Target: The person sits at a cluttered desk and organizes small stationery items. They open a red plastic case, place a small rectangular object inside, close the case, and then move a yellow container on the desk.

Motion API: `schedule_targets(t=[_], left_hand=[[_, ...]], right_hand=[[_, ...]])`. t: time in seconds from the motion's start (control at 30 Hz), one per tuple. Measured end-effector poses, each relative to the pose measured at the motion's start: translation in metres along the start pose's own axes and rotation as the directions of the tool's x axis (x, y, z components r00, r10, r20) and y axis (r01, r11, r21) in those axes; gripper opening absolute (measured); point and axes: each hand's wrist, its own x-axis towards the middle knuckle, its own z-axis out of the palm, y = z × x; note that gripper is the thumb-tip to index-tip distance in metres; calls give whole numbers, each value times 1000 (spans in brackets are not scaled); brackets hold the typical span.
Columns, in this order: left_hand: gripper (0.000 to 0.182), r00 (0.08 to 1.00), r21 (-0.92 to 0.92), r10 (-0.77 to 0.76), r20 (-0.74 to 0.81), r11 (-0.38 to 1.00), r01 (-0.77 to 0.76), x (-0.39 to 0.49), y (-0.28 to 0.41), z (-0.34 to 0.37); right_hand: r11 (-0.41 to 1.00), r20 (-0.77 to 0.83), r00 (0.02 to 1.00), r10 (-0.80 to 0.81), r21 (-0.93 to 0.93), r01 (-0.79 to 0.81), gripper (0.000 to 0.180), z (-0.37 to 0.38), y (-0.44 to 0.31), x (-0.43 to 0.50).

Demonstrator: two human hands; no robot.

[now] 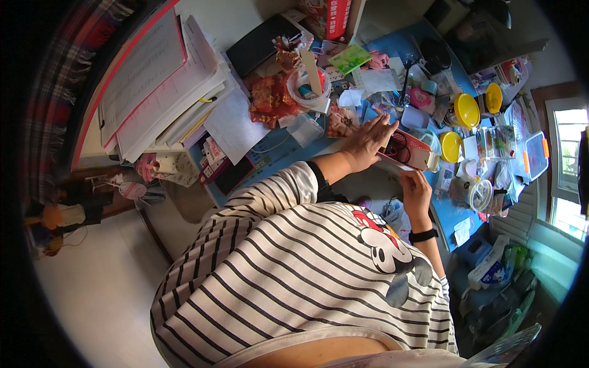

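A small open box (pixel 416 155) with a red patterned inside lies at the front of the cluttered desk. Inside it is a dark looped cord (pixel 398 148), and a cream flap (pixel 431 161) stands at its right end. My left hand (pixel 368 141) is laid along the box's left end, fingers stretched forward and the thumb at its near side. Close to the box's near edge, my right hand (pixel 416 189) has its fingers curled together at a thin white piece (pixel 406 168). Whether that piece belongs to the box cannot be told.
A clear tub (pixel 309 87) and red pouches (pixel 271 97) stand behind my left hand. Yellow-lidded tubs (pixel 451 147) and a round clear container (pixel 481 195) crowd the right. Stacked papers (pixel 156 87) rise at the left. The desk's blue top (pixel 280 148) shows between things.
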Motion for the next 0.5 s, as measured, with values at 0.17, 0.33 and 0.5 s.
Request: schedule_targets(t=[0.17,0.33,0.5], left_hand=[[118,999,-32,-25,-30,999,24,3,4,-7],[81,907,27,-22,-420,999,37,2,-7,-48],[95,588,-2,-287,-757,899,437,9,-81,-116]], right_hand=[[976,-7,984,180,125,-178,17,-1,26,-13],[996,-77,993,90,-3,-91,17,3,40,0],[993,-87,990,114,-8,-115,13,1,41,12]])
